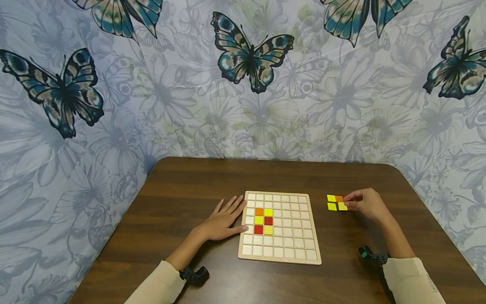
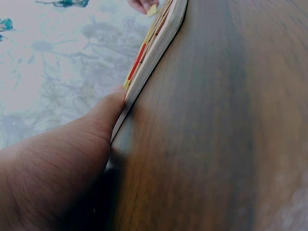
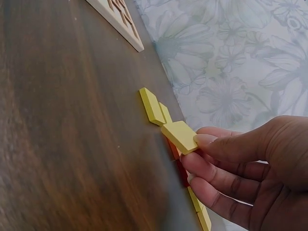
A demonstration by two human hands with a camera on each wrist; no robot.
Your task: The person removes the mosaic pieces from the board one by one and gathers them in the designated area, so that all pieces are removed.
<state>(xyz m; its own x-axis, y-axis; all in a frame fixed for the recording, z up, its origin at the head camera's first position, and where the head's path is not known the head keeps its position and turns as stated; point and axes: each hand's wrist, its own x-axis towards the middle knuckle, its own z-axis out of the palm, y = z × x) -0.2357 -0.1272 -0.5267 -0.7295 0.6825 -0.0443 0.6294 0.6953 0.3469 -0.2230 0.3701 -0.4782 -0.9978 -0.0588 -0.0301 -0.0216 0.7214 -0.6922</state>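
A square wooden grid board (image 1: 279,260) lies on the table, holding orange, yellow and red tiles in two columns toward its left side. My left hand (image 1: 223,220) rests flat with spread fingers at the board's left edge, thumb and fingertips at the rim. To the right of the board, my right hand (image 1: 367,205) pinches a yellow tile (image 3: 179,136) between thumb and fingers. In the right wrist view this tile is tilted above a row of others. Near it lie a yellow tile (image 1: 331,207), another yellow one, an orange tile (image 1: 338,198) and a red one, partly covered by my fingers.
The brown wooden table (image 1: 190,177) ends at a wall hanging (image 1: 265,126) printed with flowers and butterflies. Black bands (image 1: 194,276) sit on both wrists. More yellow tiles (image 3: 206,219) show below the held one in the right wrist view.
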